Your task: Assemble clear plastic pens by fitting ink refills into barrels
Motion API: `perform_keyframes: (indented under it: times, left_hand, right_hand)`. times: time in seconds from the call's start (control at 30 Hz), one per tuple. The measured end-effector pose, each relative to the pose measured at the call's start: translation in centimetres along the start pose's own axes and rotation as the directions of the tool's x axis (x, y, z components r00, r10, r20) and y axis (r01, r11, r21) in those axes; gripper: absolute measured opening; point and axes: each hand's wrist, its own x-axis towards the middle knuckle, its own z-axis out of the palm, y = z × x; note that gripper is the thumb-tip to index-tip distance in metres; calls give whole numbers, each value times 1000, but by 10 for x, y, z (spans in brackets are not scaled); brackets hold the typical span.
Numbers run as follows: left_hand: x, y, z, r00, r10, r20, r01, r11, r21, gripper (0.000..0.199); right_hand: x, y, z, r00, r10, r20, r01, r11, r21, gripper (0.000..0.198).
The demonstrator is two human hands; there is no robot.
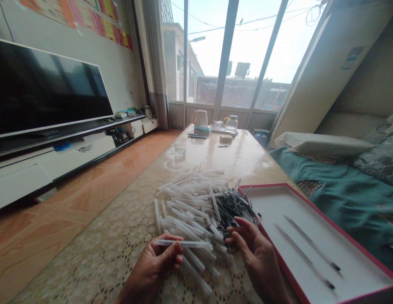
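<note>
My left hand [160, 264] pinches a translucent white pen barrel [195, 244] between thumb and fingers, its length pointing right. Below and beyond it spreads a loose pile of similar pen barrels [186, 202] on the table. My right hand [255, 253] is at the near edge of a heap of thin black pen refills [230, 204], thumb and fingers apart, with nothing clearly held. To its right lies a shallow white tray [342, 230] with a red rim. Two pens with dark ends, one pen [310, 242] farther and one pen [306, 257] nearer, lie in the tray.
The long table [120, 219] has a patterned cover. A drinking glass [180, 148], a tissue box [202, 129] and a glass pitcher [232, 123] stand farther back. A teal-covered sofa [329, 169] runs along the right; a television cabinet [57, 158] is left.
</note>
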Motion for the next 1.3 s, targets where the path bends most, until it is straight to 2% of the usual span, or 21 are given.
perform_keyframes:
  times: [0.07, 0.17, 0.3, 0.43, 0.57, 0.73, 0.87, 0.97, 1.03, 1.1, 1.17, 1.2, 1.27, 1.3]
  left_hand:
    - [0, 1, 2, 1000, -3, -8, 3, 1000, -1, 30]
    - [0, 1, 2, 1000, -5, 8, 5, 1000, -9, 28]
    - [-1, -2, 1, 999, 8, 53, -10, 999, 35, 25]
    - [-1, -4, 1, 997, 3, 76, -4, 1000, 15, 24]
    - [0, 4, 1, 999, 2, -42, -8, 989, -147, 23]
    - [3, 21, -5, 961, 96, -260, -167, 949, -269, 20]
    - [3, 24, -4, 950, 126, -286, -181, 968, -173, 21]
    - [4, 19, 1, 975, 127, -182, -123, 992, 33, 22]
    - [5, 15, 4, 989, 117, -90, -103, 983, 152, 34]
    - [5, 11, 6, 987, 149, -55, -136, 972, 193, 64]
    - [5, 9, 7, 977, 206, -59, -192, 963, 190, 97]
    - [5, 9, 7, 973, 225, -58, -211, 959, 190, 107]
    - [4, 9, 7, 969, 242, -44, -229, 953, 196, 116]
    - [3, 10, 7, 970, 242, -36, -230, 952, 203, 115]
  right_hand:
    - [2, 0, 0, 1000, -14, -19, 15, 999, 52, 48]
    - [-3, 2, 6, 993, -42, 107, 46, 998, -33, 29]
    - [-16, 8, 21, 959, -113, 261, 153, 979, -138, 30]
    - [-20, 9, 27, 951, -70, 300, 121, 980, -156, 32]
    - [-16, -1, 16, 982, -32, 188, 57, 990, -131, 30]
    - [-1, -14, -16, 999, 28, -27, -29, 999, -45, 26]
    - [14, -11, -35, 972, 2, -235, -22, 996, -83, 27]
    - [22, -6, -39, 950, -13, -311, -18, 995, -97, 36]
    - [26, -3, -40, 954, -4, -300, -30, 994, -110, 45]
    - [28, -3, -44, 957, -8, -291, -46, 983, -180, 49]
    - [31, -5, -53, 950, -48, -310, -47, 955, -292, 44]
    - [32, -6, -59, 944, -81, -320, -42, 932, -361, 40]
    - [34, -7, -74, 928, -170, -333, -43, 837, -546, 31]
    - [34, -7, -82, 922, -213, -323, -54, 757, -651, 26]
